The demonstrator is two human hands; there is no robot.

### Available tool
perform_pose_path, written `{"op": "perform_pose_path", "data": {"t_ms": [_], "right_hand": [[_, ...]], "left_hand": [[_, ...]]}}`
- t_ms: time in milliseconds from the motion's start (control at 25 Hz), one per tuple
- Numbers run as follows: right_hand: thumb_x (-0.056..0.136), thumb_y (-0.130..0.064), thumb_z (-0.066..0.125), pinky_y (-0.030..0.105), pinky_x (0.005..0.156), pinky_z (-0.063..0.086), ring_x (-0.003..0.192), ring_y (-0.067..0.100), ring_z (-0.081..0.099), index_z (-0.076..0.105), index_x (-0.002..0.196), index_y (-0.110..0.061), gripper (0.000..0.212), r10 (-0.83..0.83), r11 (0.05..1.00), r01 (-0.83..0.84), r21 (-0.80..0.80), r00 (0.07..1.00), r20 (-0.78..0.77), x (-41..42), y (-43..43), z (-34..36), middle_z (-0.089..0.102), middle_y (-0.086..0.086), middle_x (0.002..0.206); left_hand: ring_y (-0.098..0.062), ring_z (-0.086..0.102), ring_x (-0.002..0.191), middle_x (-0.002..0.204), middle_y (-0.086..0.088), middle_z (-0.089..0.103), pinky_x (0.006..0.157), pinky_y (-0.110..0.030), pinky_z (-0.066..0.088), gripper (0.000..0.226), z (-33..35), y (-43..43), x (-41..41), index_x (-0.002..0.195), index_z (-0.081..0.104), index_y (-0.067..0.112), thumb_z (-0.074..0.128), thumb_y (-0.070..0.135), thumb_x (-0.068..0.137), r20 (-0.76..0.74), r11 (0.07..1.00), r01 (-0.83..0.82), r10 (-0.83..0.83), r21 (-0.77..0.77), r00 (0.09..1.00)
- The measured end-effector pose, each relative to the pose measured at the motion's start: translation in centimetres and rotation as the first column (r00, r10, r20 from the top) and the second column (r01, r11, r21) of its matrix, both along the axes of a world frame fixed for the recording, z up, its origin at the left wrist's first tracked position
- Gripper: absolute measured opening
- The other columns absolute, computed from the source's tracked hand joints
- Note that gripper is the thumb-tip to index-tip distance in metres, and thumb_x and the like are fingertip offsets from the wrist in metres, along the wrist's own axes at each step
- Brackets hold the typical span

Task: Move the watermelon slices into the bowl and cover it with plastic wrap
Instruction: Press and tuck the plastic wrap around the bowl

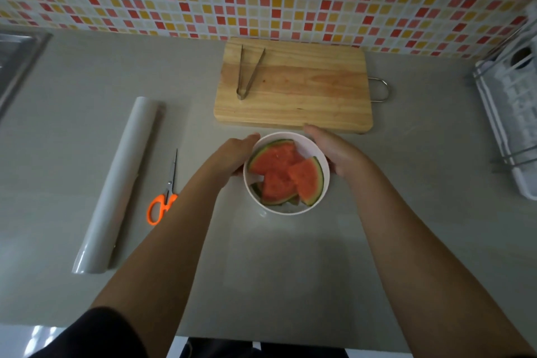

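A white bowl point(291, 137) stands on the grey counter, just in front of the wooden cutting board point(308, 90). Several red watermelon slices point(279, 167) with green rind lie piled inside it. My left hand point(234, 157) cups the bowl's left side and my right hand point(334, 151) cups its right side, both touching the wall. A faint clear sheet of plastic wrap point(284, 250) lies on the counter from the bowl's near edge toward me. I cannot tell whether it reaches over the bowl. The roll of plastic wrap point(116, 183) lies at the left.
Orange-handled scissors point(162, 203) lie between the roll and my left arm. Metal tongs point(247, 73) rest on the board's left part. A white dish rack point(511, 113) stands at the right edge and a steel sink point(14, 58) at the far left. A tiled wall runs behind.
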State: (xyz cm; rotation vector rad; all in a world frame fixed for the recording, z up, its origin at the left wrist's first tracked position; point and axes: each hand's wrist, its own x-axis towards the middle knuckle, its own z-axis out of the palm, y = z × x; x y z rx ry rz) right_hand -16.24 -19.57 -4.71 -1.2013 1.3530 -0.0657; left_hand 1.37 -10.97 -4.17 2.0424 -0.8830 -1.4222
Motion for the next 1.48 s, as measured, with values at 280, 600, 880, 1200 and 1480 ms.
{"op": "perform_pose_path", "data": {"t_ms": [280, 600, 880, 1200, 1480], "right_hand": [[0.087, -0.030, 0.052, 0.030, 0.067, 0.043, 0.068, 0.022, 0.056, 0.061, 0.063, -0.020, 0.027, -0.215, 0.975, 0.217, -0.046, 0.975, 0.061, 1.8, -0.2, -0.3, 0.061, 0.006, 0.074], [0.086, -0.063, 0.035, 0.050, 0.104, 0.037, 0.110, 0.027, 0.053, 0.053, 0.115, -0.036, 0.044, -0.116, 0.993, 0.118, 0.016, 0.923, 0.366, -0.5, -0.2, -0.8, 0.052, 0.007, 0.124], [0.077, -0.078, 0.016, 0.051, 0.101, 0.041, 0.112, 0.023, 0.058, 0.064, 0.105, -0.032, 0.072, -0.138, 0.989, 0.146, 0.012, 0.894, 0.426, 0.3, 1.6, -0.3, 0.062, 0.007, 0.121], [0.049, -0.096, 0.011, 0.049, 0.097, 0.045, 0.102, 0.022, 0.065, 0.068, 0.097, -0.037, 0.096, -0.229, 0.970, 0.242, -0.001, 0.917, 0.327, 1.1, 2.3, -0.5, 0.070, 0.006, 0.108], [0.057, -0.090, -0.005, 0.042, 0.075, 0.041, 0.081, 0.018, 0.058, 0.065, 0.087, -0.006, 0.114, -0.181, 0.900, 0.143, -0.413, 0.982, -0.055, 1.8, 2.7, 0.4, 0.067, 0.011, 0.090]], "left_hand": [[-0.025, 0.055, 0.068, 0.071, -0.011, 0.056, 0.061, -0.032, 0.047, 0.025, -1.6, -0.6, 0.6, 0.072, 0.057, 0.007, 0.049, 0.018, 0.093, -0.194, 0.964, -0.245, 0.222, -0.106, 0.956], [-0.024, 0.072, 0.081, 0.089, -0.010, 0.074, 0.062, -0.039, 0.060, 0.034, -1.0, 1.6, -0.8, 0.126, 0.039, 0.030, 0.032, 0.048, 0.099, -0.501, 0.902, -0.407, 0.288, -0.145, 0.816], [-0.023, 0.068, 0.092, 0.099, -0.008, 0.072, 0.074, -0.034, 0.057, 0.021, -1.1, 1.6, -2.2, 0.100, 0.073, 0.015, 0.057, 0.028, 0.093, -0.410, 0.806, -0.514, 0.380, -0.294, 0.829], [-0.021, 0.060, 0.082, 0.081, -0.001, 0.063, 0.080, -0.038, 0.046, 0.069, -1.0, 1.5, -3.4, 0.069, 0.066, 0.030, 0.016, 0.076, 0.080, 0.026, 0.892, -0.371, 0.391, -0.258, 0.920], [-0.023, 0.058, 0.085, 0.085, -0.007, 0.062, 0.080, -0.038, 0.042, 0.071, -1.6, 1.1, -3.5, 0.080, 0.063, 0.010, 0.014, 0.059, 0.094, 0.152, 0.891, -0.303, 0.369, -0.339, 0.917]]}}
